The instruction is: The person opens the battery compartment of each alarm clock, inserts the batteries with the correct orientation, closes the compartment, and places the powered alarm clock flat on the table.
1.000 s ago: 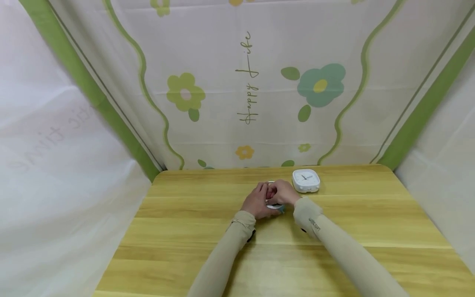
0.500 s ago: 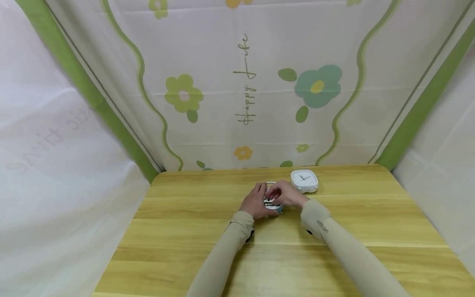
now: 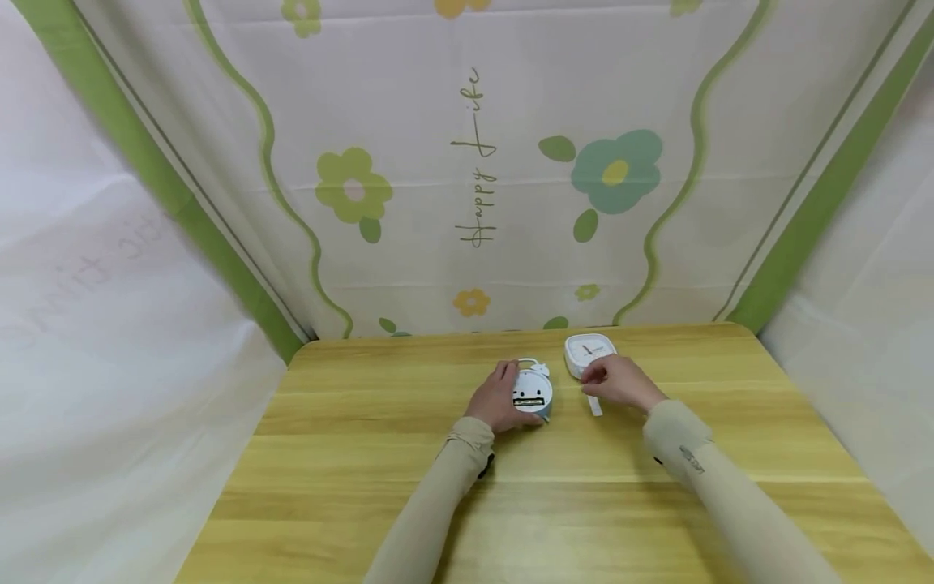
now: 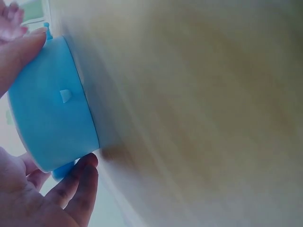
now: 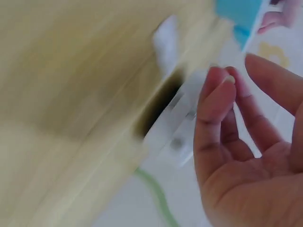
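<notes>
My left hand (image 3: 496,401) grips a small round clock (image 3: 537,383) by its side. The clock lies with its white back up, a long slot uncovered in it. In the left wrist view its light-blue side (image 4: 52,104) sits between the thumb and fingers of the left hand (image 4: 42,198). My right hand (image 3: 622,383) hovers beside the white square clock, fingers loosely bent. The right wrist view shows the right hand (image 5: 251,156) with its thumb apart from the fingers and nothing held. Just below it a small white strip (image 3: 595,405) is on the table.
The white square clock (image 3: 589,347) stands near the back edge of the wooden table (image 3: 409,454), partly covered by the right hand. A flower-print curtain (image 3: 409,259) hangs behind the table, with white cloth on both sides.
My right hand has moved right, away from the round clock, whose slot now shows. The white strip has come into view on the table. My left hand keeps its grip.
</notes>
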The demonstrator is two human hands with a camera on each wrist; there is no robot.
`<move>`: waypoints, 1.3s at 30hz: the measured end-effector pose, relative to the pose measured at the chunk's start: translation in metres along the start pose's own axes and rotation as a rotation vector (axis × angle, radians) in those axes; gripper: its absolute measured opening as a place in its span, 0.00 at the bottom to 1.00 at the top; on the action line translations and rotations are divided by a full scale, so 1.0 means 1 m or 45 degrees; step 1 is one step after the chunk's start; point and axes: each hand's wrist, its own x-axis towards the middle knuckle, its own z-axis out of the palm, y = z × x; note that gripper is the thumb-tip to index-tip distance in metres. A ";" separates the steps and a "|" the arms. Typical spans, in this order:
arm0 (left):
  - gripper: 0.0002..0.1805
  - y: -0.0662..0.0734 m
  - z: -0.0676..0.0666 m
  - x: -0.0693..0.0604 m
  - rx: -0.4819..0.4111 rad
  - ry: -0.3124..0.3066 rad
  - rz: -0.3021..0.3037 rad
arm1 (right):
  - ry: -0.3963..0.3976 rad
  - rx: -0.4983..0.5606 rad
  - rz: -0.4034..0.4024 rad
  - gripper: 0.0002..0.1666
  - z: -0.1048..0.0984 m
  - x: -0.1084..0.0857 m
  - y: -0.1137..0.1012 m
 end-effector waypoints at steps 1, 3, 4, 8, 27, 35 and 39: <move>0.64 0.000 0.000 0.000 0.002 -0.006 -0.006 | 0.006 -0.042 0.028 0.08 -0.001 -0.003 0.002; 0.64 -0.001 -0.001 0.001 0.005 -0.009 -0.008 | 0.029 -0.146 0.071 0.10 -0.002 -0.007 0.006; 0.64 -0.001 -0.001 0.001 -0.001 -0.008 -0.006 | 0.037 -0.190 0.088 0.12 -0.001 -0.008 0.007; 0.65 -0.002 -0.001 0.002 0.011 -0.011 -0.005 | 0.011 -0.310 0.152 0.19 0.008 -0.007 0.009; 0.66 -0.004 0.004 0.002 0.059 -0.011 0.000 | 0.027 -0.277 0.149 0.10 0.022 -0.001 0.007; 0.66 0.000 -0.002 -0.002 0.037 -0.039 -0.018 | -0.035 -0.214 0.134 0.06 0.024 -0.002 0.007; 0.66 0.000 -0.002 -0.002 0.037 -0.035 -0.020 | -0.018 -0.173 0.088 0.06 0.023 -0.004 0.006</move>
